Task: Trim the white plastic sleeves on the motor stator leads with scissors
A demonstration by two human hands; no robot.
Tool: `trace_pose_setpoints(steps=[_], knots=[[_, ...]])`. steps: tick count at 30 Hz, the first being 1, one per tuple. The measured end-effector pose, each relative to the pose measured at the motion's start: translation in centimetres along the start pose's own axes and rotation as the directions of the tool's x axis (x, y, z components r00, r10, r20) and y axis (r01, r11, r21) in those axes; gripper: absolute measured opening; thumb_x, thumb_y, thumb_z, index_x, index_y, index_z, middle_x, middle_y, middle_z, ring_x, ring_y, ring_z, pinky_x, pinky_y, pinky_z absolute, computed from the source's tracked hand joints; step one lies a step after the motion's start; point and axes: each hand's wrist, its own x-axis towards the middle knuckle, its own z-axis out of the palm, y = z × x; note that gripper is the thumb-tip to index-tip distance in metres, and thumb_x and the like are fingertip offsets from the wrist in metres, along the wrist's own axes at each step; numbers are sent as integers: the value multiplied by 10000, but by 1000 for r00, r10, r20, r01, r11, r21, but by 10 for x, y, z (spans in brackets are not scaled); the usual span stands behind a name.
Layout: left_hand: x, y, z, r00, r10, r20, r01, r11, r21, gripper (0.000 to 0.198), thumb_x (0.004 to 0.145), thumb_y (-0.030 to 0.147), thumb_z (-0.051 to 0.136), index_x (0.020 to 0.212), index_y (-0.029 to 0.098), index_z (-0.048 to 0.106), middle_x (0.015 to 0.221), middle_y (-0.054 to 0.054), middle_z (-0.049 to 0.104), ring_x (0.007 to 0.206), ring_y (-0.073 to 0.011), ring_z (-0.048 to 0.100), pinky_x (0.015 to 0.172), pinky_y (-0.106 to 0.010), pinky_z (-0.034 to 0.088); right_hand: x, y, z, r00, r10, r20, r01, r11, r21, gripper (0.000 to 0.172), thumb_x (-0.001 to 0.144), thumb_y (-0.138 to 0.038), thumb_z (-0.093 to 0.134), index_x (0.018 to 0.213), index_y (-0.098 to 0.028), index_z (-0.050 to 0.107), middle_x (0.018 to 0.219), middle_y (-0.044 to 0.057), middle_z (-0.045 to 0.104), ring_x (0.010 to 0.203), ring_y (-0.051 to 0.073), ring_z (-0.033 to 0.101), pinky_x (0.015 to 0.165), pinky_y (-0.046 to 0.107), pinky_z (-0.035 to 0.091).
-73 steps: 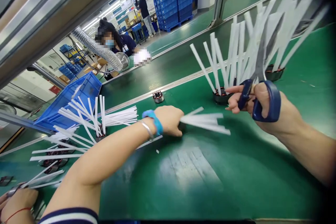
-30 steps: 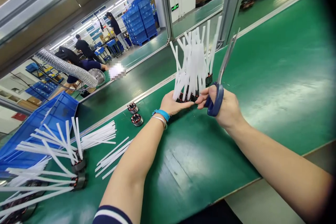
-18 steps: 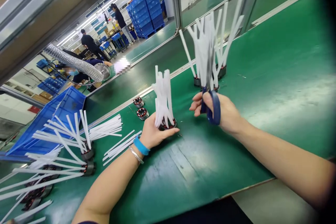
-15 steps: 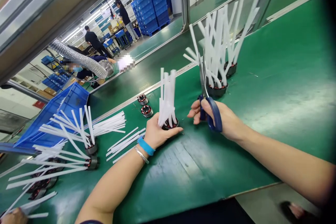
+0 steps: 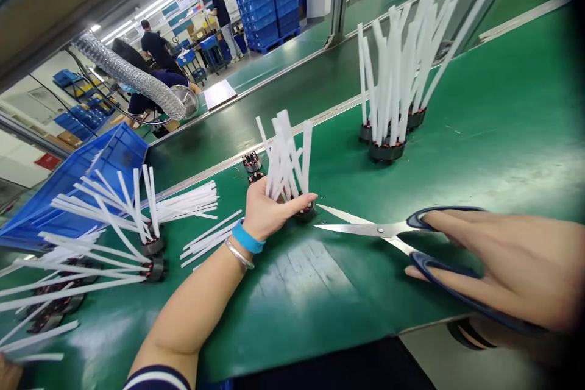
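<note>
Stator (image 5: 307, 212) clamped by left hand (image 5: 267, 212); right hand (image 5: 507, 265) holds scissors (image 5: 379, 230), blades apart. Tips sit close to the left hand, so a nick is likely.

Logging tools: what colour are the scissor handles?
Dark blue; the head view shows the scissor handles on fingers of the right hand.

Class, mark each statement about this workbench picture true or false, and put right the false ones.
1. The left hand grips a round part with white strips standing up from it. True.
2. The scissors in the right hand are closed. False: their blades are spread open, tips towards the left hand.
3. The left wrist wears a red band. False: the wristband is blue, with a thin metal bangle beside it.
4. A blue crate sits at the left of the green belt. True.
</note>
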Motion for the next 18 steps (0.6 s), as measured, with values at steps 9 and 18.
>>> trace_pose_setpoints(steps=[9, 18], knots=[[5, -1, -9, 980, 43, 192, -25, 995, -98, 222, 647, 304, 714, 744, 128, 620, 652, -8, 614, 575, -104, 566, 570, -226, 479, 41, -7, -16, 937, -349, -17, 318, 872, -371, 438, 685, -720, 453, 730, -285, 487, 531, 10, 589, 341, 248, 459, 374, 289, 153], [13, -3, -12, 956, 76, 283, -51, 994, -94, 203, 665, 292, 691, 691, 110, 606, 578, 0, 570, 523, -80, 517, 503, -193, 424, 81, -25, -19, 907, -89, 412, 189, 959, -210, 529, 615, -749, 427, 739, -252, 560, 615, 61, 628, 474, 283, 554, 449, 322, 257]])
